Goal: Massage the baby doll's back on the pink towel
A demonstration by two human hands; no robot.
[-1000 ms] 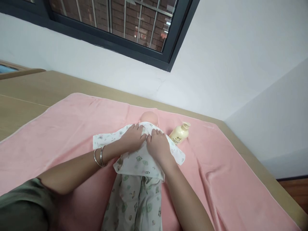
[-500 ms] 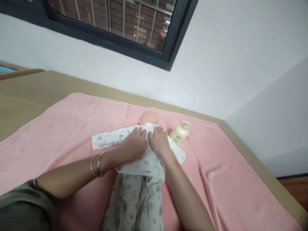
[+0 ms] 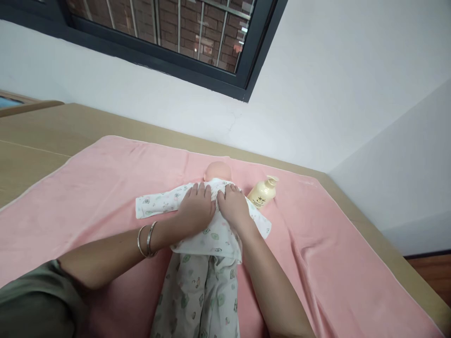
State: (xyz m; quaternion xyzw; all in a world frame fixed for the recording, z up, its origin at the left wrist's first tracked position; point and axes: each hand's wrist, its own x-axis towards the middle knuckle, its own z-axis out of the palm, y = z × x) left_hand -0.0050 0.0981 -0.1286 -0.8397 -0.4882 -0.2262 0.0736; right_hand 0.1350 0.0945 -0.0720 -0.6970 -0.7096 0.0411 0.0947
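A baby doll (image 3: 218, 171) lies stretched out on a pink blanket (image 3: 116, 173), its smooth head pointing away from me. It wears a white long-sleeved top (image 3: 207, 240) and matching pants (image 3: 192, 286), both with a small green and pink print. My left hand (image 3: 196, 207), with bangles at the wrist, rests on the left side of the doll's upper body, fingers extended. Beside it, my right hand (image 3: 234, 206) lies on the right side of the upper body, fingers also extended. Whether the doll faces up or down I cannot tell.
A pale yellow pump bottle (image 3: 263, 192) lies tilted on the blanket, right of the doll's shoulder. Under the blanket is a wooden surface (image 3: 38, 134) meeting a white wall. A dark-framed window (image 3: 158, 58) is above.
My left hand has shifted slightly, its fingers lying flatter and a little farther up the doll's top. The right hand stays nearly in place. The view has moved slightly.
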